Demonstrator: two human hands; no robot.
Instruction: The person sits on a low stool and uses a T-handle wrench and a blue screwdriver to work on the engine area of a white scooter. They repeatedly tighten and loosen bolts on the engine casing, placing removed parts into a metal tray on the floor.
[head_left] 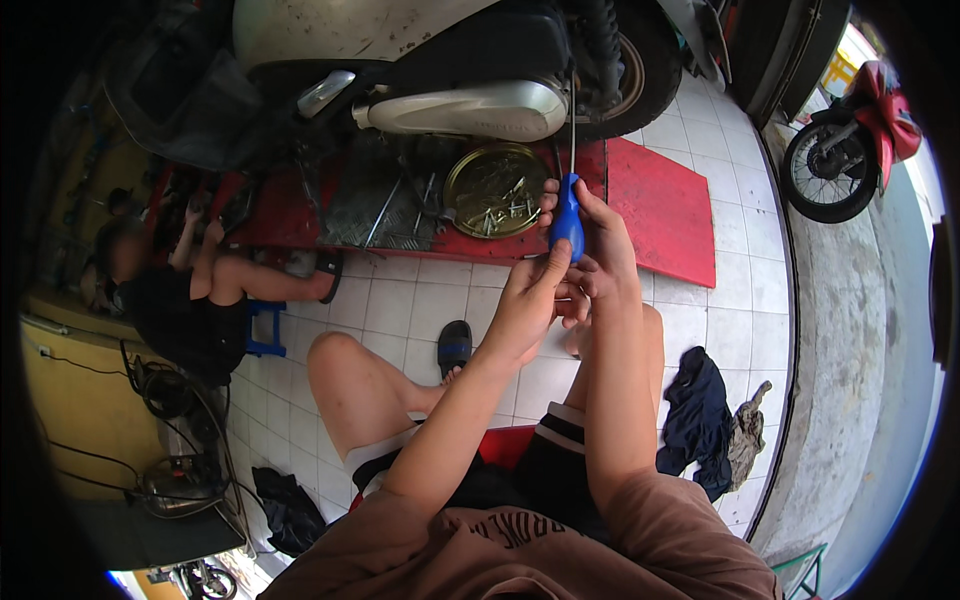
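Observation:
Both my hands are closed on a blue-handled screwdriver [566, 222]. Its long thin metal shaft points away from me to the rear of a scooter [470, 108]. The tip is at the end of the silver engine side cover, close to the rear wheel, too small to tell what it touches. Around the upper handle wrap the fingers of my right hand [608, 235]. My left hand [538, 298] grips the butt end, thumb along the handle. Just left of the screwdriver, a round gold-coloured tray [468, 226] holds several screws and bolts.
The scooter stands over a red platform [665, 215] with long metal tools [385, 210] on it. At the left, another person [190, 290] sits on a blue stool [265, 328]. Dark cloth [697, 420] lies on the tiles; a red motorbike [850, 145] stands far right.

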